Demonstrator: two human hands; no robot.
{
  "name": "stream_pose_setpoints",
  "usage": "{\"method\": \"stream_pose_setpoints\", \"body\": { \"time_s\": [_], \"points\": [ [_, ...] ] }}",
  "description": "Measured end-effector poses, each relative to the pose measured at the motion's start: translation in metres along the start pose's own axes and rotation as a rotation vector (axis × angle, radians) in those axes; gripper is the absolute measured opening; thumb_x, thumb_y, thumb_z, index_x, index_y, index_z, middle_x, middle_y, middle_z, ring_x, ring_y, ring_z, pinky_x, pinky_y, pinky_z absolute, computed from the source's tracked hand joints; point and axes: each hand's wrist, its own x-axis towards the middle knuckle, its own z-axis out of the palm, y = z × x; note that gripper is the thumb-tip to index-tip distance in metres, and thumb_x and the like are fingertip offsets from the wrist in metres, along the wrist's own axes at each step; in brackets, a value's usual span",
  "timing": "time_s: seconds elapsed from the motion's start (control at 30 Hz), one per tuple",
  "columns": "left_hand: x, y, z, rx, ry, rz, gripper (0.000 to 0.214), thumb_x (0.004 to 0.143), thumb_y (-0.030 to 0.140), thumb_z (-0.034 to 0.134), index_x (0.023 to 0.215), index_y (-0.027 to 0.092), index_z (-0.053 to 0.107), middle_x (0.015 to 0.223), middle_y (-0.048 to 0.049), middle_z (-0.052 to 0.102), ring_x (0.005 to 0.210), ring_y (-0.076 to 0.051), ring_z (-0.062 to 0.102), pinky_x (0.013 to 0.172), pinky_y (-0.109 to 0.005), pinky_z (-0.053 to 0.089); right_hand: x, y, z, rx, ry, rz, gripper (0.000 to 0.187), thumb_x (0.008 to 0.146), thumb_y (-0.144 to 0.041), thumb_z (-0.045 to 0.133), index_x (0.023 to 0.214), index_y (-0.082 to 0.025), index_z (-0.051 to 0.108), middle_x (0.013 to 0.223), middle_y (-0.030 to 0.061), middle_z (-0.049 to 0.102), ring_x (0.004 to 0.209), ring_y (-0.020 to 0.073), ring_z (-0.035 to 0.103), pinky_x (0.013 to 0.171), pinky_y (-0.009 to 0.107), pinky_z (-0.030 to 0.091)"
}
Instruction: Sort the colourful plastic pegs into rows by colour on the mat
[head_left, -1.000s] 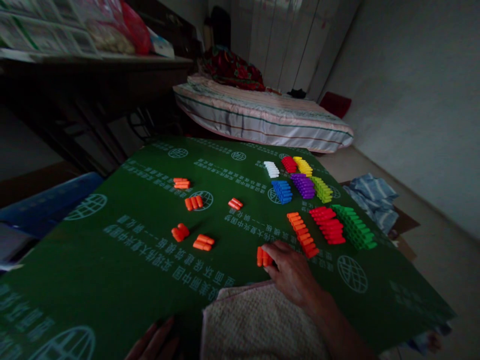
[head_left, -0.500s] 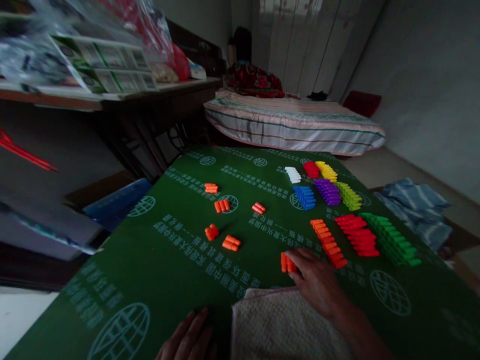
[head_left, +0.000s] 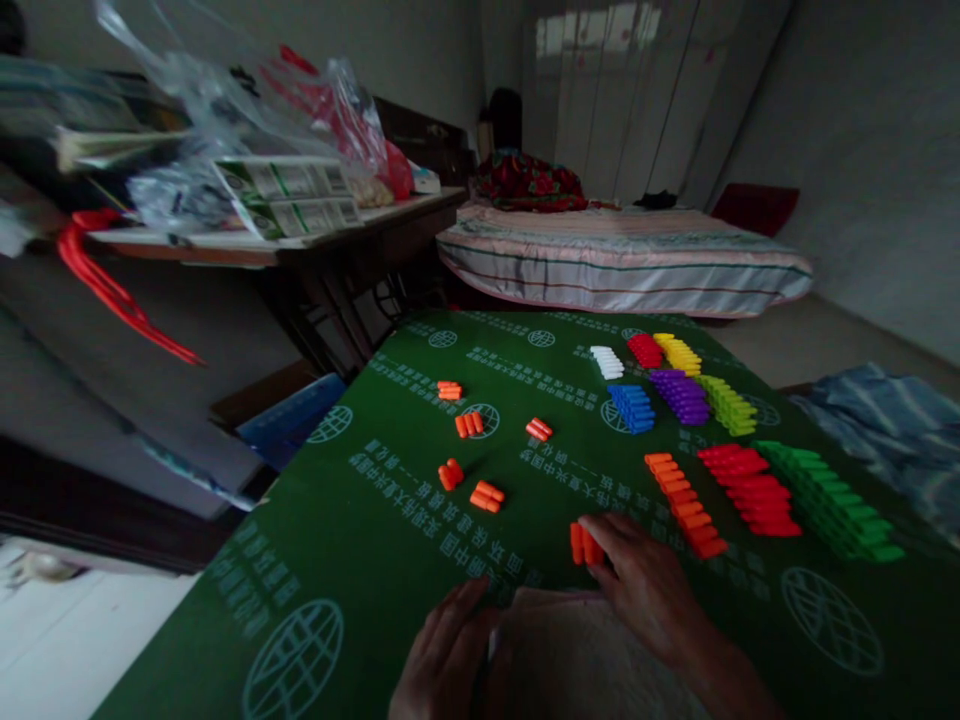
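Observation:
At the near side of the green table, my right hand (head_left: pixel 656 585) is closed on a small bunch of orange bullet-shaped pieces (head_left: pixel 586 543), with thumb and fingers at their right side. A pale towel (head_left: pixel 585 640) lies below that hand, at the table's front. My left hand (head_left: pixel 450 645) rests by the towel's left edge, fingers stretched out and holding nothing. Small orange clusters (head_left: pixel 487 496) are spread on the table ahead of both hands. Right of my right hand runs a slanting row of orange pieces (head_left: pixel 684 505).
Red pieces (head_left: pixel 754 490) and green pieces (head_left: pixel 829 500) stand in stacked rows at the right. Behind them are blue (head_left: pixel 632 408), purple (head_left: pixel 679 396), yellow and white groups. A cluttered desk (head_left: pixel 442 200) is at the left, a bed (head_left: pixel 622 260) beyond the table.
My left hand has come forward and right, up to the towel's edge. My right hand still holds the orange pieces in nearly the same place. The camera view has shifted left and up.

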Motion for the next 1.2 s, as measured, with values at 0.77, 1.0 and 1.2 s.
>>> {"method": "stream_pose_setpoints", "body": {
  "time_s": [0.77, 1.0, 1.2],
  "points": [
    [0.122, 0.046, 0.053, -0.245, -0.761, -0.07, 0.056, 0.074, 0.008, 0.047, 0.128, 0.021, 0.053, 0.143, -0.0098, 0.048, 0.132, -0.025, 0.045, 0.109, -0.046, 0.042, -0.052, 0.081, -0.04, -0.011, 0.464, 0.219, 0.026, 0.088, -0.031, 0.049, 0.104, -0.021, 0.067, 0.097, 0.0058, 0.073, 0.082, 0.0178, 0.07, 0.072, 0.028, 0.056],
    [0.109, 0.036, 0.066, -0.353, -0.537, 0.049, 0.051, 0.075, 0.008, 0.05, 0.123, 0.02, 0.055, 0.13, -0.0097, 0.06, 0.12, -0.023, 0.056, 0.103, -0.045, 0.049, -0.056, 0.084, -0.043, 0.004, 0.501, 0.274, 0.026, 0.087, -0.035, 0.05, 0.102, -0.022, 0.067, 0.097, 0.0058, 0.073, 0.077, 0.018, 0.07, 0.069, 0.029, 0.056],
    [0.097, 0.03, 0.079, -0.425, -0.358, 0.097, 0.045, 0.078, 0.012, 0.051, 0.122, 0.024, 0.054, 0.122, -0.0064, 0.064, 0.111, -0.021, 0.061, 0.096, -0.041, 0.054, -0.058, 0.079, -0.045, 0.034, 0.486, 0.329, 0.026, 0.087, -0.035, 0.049, 0.101, -0.022, 0.067, 0.098, 0.0058, 0.073, 0.078, 0.0181, 0.069, 0.072, 0.03, 0.055]
  ]
}}
